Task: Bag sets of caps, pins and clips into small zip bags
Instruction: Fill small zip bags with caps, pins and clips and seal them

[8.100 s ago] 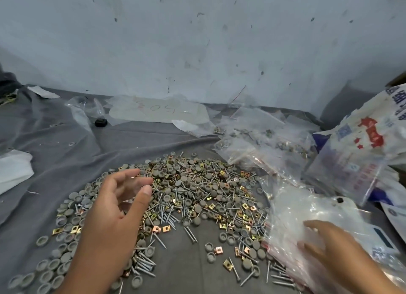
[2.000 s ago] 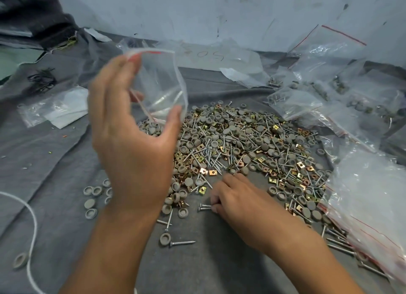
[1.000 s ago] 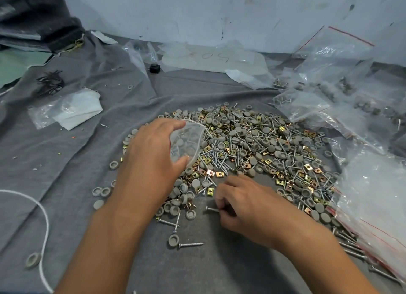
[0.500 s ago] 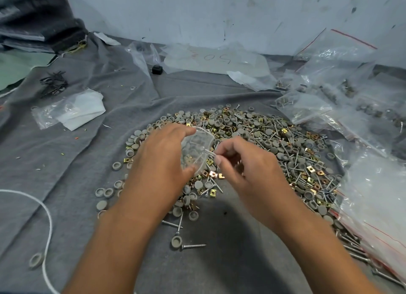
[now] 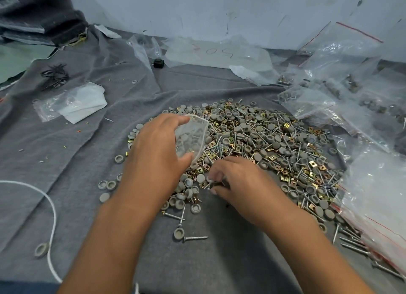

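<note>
A wide heap of grey caps, silver screws and brass clips point(image 5: 259, 144) lies on the grey cloth point(image 5: 92, 153). My left hand point(image 5: 156, 153) grips a small clear zip bag point(image 5: 191, 137) with its mouth held wide, just above the heap's near left side. My right hand point(image 5: 237, 181) is down at the heap's front edge, fingers curled and pinching a screw among the loose parts. The bag's contents are hard to make out.
Filled and empty zip bags point(image 5: 342, 100) pile up at the right, with a large clear bag point(image 5: 377, 208) at the near right. A folded bag point(image 5: 72, 102) lies left, a white cord point(image 5: 51, 208) at the near left, a black piece point(image 5: 158, 63) at the back.
My right hand has dropped from the bag's mouth back down to the heap's front edge. My left hand keeps holding the bag in nearly the same spot.
</note>
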`<state>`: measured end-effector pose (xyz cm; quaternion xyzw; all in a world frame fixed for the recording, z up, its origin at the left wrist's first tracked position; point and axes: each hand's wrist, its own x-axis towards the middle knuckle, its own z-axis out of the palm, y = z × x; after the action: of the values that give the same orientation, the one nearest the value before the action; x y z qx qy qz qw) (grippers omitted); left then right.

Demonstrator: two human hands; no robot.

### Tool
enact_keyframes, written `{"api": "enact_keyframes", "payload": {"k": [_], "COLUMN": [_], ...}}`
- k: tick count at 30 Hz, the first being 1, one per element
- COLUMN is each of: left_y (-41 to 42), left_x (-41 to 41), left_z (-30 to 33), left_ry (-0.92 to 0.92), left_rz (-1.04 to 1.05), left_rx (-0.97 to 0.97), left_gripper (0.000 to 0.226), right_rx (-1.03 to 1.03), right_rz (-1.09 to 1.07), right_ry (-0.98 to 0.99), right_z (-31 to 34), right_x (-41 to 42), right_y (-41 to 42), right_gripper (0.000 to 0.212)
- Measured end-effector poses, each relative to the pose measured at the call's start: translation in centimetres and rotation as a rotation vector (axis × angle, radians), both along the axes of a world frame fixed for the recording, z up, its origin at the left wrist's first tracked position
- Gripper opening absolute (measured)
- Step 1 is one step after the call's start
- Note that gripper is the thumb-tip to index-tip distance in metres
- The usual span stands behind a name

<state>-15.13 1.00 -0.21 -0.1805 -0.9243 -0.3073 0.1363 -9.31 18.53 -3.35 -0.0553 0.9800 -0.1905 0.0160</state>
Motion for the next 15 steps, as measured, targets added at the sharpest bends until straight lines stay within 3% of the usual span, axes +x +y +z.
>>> {"api": "enact_keyframes", "payload": {"k": [15], "left_y": [0.19], "left_x": [0.29], "left_z": [0.28], "left_ry": [-0.018], "left_rz": [0.013], "left_rx": [-0.02], "left_gripper": [0.068], "right_rx": [-0.035], "right_rz": [-0.047], "right_ry": [0.001], "right_z": [-0.42], "right_x": [0.04], "right_y": [0.05], "right_gripper": [0.019]}}
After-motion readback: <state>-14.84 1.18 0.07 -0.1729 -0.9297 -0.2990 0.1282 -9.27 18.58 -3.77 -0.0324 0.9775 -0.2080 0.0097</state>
